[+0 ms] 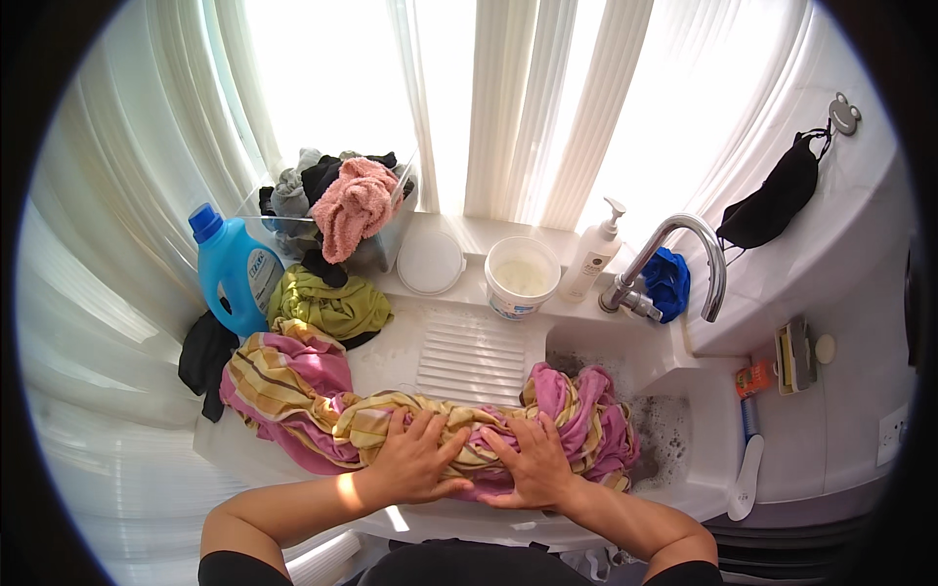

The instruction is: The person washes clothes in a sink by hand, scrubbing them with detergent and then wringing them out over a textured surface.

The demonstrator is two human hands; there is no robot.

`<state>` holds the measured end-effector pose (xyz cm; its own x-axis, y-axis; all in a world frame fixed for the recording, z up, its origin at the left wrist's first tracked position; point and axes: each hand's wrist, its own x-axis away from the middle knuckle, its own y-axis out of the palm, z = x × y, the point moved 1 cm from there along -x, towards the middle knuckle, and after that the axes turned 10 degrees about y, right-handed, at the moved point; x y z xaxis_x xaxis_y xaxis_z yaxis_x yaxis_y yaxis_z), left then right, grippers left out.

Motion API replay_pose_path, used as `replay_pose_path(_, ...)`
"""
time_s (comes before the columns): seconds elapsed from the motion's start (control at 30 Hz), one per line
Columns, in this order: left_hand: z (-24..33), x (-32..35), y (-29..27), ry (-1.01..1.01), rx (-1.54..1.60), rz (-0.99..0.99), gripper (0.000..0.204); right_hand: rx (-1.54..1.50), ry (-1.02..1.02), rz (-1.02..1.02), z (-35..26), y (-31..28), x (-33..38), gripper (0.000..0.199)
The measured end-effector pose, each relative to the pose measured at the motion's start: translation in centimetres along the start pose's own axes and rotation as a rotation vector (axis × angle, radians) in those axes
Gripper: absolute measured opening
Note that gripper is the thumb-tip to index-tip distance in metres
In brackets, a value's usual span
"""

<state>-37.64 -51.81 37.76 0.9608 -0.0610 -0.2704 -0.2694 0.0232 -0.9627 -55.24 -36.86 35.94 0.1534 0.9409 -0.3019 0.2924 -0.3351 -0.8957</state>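
Observation:
A long bundle of pink cloth with yellow and brown stripes [366,422] lies across the front of a white laundry sink [562,317]. Its left end is heaped on the counter, and its right end hangs into the basin of sudsy water [660,454]. My left hand [418,457] rests on the middle of the bundle, fingers stretched and thumb out. Beside it, my right hand [532,464] presses on the same cloth with thumb and fingers apart. Behind the bundle shows the ridged washboard surface [471,359], partly covered by the fabric.
Left: a blue detergent bottle [230,269], green cloth [332,305], black cloth [203,356] and a clear bin [391,234] of clothes. Behind: a round lid [431,262], white tub [522,278], pump bottle [592,256] and curved faucet [711,273]. Right: a white-handled brush [746,479].

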Motion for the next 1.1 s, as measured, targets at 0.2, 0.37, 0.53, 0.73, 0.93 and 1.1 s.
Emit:
replay_pose_path(0.2, -8.2, -7.5, 8.3, -0.41, 0.197, 0.217, 0.04, -0.036, 0.259, 0.015, 5.5, 5.5, -10.2, 0.037)
replay_pose_path(0.37, -9.0, -9.1, 5.9, -0.739, 0.025, -0.171, 0.057, -0.06, 0.486, -0.175, 6.0, 5.2, -12.0, 0.044)
replay_pose_path(0.53, -0.3, 0.6, -0.7, -0.002, -0.093, 0.051, 0.078, -0.111, -0.06, -0.045, 0.0, -2.0, -1.2, 0.083)
replay_pose_path(0.73, -5.2, -4.1, 6.9, -0.485, 0.173, 0.172, 0.038, -0.023, 0.236, 0.186, 4.4, 7.0, -7.2, 0.027)
replay_pose_path(0.93, -9.6, -6.7, 7.7, -0.814, -0.124, 0.067, 0.081, 0.048, 0.446, -0.076, 7.3, 8.8, -11.6, 0.049)
replay_pose_path(1.1, 1.7, 1.8, 0.8, -0.154, 0.092, 0.144, 0.077, -0.059, 0.07, -0.218, -0.6, -0.4, -0.5, 0.096)
